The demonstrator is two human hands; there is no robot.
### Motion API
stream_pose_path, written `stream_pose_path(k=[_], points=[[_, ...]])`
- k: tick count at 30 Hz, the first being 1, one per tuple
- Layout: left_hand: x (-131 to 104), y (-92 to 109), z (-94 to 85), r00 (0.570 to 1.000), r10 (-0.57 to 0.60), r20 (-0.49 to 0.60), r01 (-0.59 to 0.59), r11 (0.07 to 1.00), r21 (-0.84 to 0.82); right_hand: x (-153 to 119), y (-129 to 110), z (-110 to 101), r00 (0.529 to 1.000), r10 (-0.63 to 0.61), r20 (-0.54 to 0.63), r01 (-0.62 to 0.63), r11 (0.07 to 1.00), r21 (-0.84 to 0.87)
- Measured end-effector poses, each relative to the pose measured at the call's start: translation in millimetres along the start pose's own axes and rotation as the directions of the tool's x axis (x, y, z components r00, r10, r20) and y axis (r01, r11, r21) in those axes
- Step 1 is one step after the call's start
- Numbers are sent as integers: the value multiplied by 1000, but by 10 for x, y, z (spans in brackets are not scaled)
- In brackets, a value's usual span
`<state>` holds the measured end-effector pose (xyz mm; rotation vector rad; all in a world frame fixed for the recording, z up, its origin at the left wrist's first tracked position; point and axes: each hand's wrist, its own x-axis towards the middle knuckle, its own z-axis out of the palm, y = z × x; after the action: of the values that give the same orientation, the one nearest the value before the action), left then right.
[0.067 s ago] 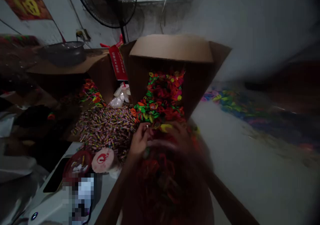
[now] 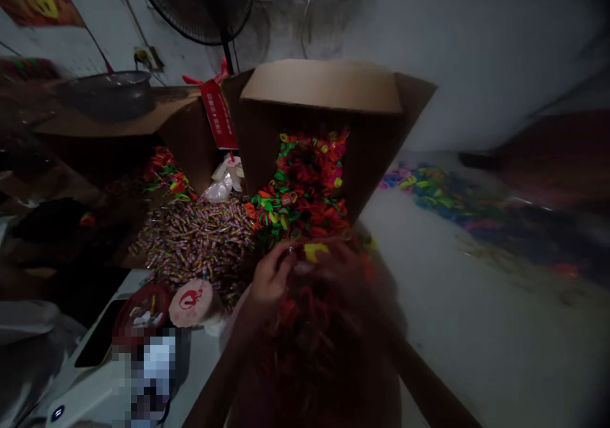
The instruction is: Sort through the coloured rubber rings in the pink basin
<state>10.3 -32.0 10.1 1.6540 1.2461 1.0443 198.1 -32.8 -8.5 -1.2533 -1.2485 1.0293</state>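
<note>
My left hand (image 2: 271,280) is closed with its fingers curled towards the thumb; what they grip is too dark to make out. Facing it is my right hand (image 2: 347,274), blurred, its fingers bent against a small yellow piece (image 2: 315,252) that looks like plastic. Below both hands, a see-through bag or tub (image 2: 238,314), its kind unclear, holds red, orange and green pieces (image 2: 309,314). Just beyond my fingers, bright small plastic pieces (image 2: 309,206) spill from a cardboard box (image 2: 324,85) lying with its opening towards me.
Left of the box lies a heap of small wrapped sticks (image 2: 200,237). Nearer are a lidded cup (image 2: 190,304), a red bowl (image 2: 142,317) and a phone (image 2: 100,333). Another box (image 2: 190,139) carries a grey basin (image 2: 107,94). Coloured pieces (image 2: 443,190) trail across the right side.
The view has shifted slightly, moving the surroundings left and up. My hands have come a little lower and nearer, with the yellow piece still by the right fingers.
</note>
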Motion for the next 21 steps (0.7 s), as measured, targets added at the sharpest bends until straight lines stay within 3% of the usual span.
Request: stream_pose_path(k=[2, 6, 12, 15, 18, 19, 21], points=[[-240, 184, 40, 997, 76, 19, -73, 989, -126, -294, -134, -3, 1000, 3, -7, -2, 996, 87], [-496, 441, 4, 990, 131, 62, -127, 990, -53, -645, -337, -19, 999, 2, -48, 4, 994, 108], [-664, 466, -50, 983, 169, 74, -164, 984, -67, -894, -262, -33, 996, 33, -84, -23, 993, 113], [-746, 410, -63, 981, 168, -95, -172, 984, -39, -959, -205, -28, 995, 20, -93, -21, 1000, -10], [-809, 352, -59, 934, 104, -342, -162, 976, -145, -973, -280, 19, 995, 33, -95, -41, 995, -86], [-823, 333, -51, 924, 76, -375, -157, 969, -191, -969, -321, 43, 995, 46, -91, -54, 995, -87], [-838, 293, -28, 941, 39, -336, -125, 963, -238, -950, -387, 92, 993, 90, -74, -94, 994, -54]])
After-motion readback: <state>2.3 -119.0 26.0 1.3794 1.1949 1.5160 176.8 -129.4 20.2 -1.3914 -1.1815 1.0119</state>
